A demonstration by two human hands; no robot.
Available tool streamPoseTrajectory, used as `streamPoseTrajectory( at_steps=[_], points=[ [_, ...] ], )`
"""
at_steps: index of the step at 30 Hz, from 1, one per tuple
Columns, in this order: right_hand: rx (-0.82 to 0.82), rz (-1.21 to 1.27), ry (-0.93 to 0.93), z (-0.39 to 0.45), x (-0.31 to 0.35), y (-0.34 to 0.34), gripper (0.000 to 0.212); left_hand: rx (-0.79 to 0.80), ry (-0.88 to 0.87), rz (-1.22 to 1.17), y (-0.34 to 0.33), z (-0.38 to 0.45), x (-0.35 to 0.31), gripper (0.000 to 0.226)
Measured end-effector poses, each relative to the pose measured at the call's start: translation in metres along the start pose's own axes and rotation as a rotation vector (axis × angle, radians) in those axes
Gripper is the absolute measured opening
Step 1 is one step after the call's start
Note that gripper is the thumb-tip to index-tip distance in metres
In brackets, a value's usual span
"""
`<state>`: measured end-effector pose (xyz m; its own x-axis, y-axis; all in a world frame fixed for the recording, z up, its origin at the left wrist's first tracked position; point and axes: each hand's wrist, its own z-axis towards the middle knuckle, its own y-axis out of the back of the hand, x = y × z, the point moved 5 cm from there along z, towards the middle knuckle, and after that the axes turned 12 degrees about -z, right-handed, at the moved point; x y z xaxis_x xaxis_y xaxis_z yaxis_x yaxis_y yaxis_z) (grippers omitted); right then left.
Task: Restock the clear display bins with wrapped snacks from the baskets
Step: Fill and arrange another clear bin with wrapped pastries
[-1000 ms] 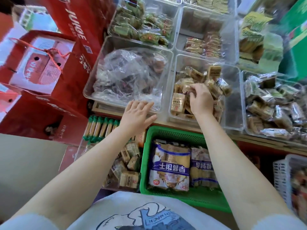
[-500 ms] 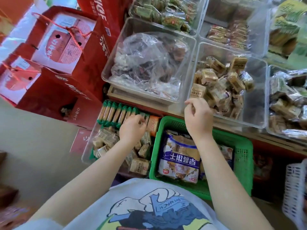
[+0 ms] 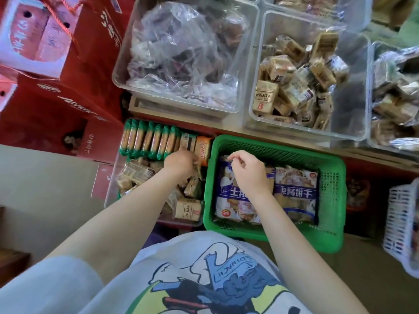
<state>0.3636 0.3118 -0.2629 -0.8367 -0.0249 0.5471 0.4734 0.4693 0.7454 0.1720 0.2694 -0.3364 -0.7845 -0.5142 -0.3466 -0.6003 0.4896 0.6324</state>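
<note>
Down in the clear plastic tub (image 3: 113,196), the left hand (image 3: 180,164) curls its fingers among small tan crinkly-wrapped square snacks (image 3: 188,209) lying at mixed angles; what it grips is hidden. The right hand (image 3: 246,172), loosely curled and holding nothing, hovers over glossy blue-and-white biscuit bags (image 3: 294,193) lying flat in the green perforated plastic basket (image 3: 333,196).

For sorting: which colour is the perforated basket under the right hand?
Green basket, clearest in the head view.

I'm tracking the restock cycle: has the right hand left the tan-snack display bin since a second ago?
Yes. The right hand came back toward the person, out of the clear bin, and is now over the green basket.
</note>
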Motion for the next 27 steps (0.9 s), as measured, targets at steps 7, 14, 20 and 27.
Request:
streamPoseTrajectory(
  at_steps=[7, 14, 20, 27],
  points=[
    [-0.034, 0.104, 0.023, 0.0, 0.011, 0.016, 0.029, -0.198, -0.322, -0.105, 0.067, -0.04, -0.046, 0.012],
    [-0.008, 0.101, 0.029, 0.01, 0.012, 0.037, 0.03, -0.062, -0.147, 0.005, 0.061, -0.021, -0.038, 0.038],
    [0.064, 0.104, -0.129, 0.016, -0.021, 0.015, 0.026, 0.161, -0.014, -0.182, -0.018, -0.009, -0.019, 0.091],
    [0.2, 0.111, -0.151, 0.006, -0.026, -0.015, 0.024, -0.067, -0.047, -0.393, 0.0, -0.018, -0.006, 0.061]
  ],
)
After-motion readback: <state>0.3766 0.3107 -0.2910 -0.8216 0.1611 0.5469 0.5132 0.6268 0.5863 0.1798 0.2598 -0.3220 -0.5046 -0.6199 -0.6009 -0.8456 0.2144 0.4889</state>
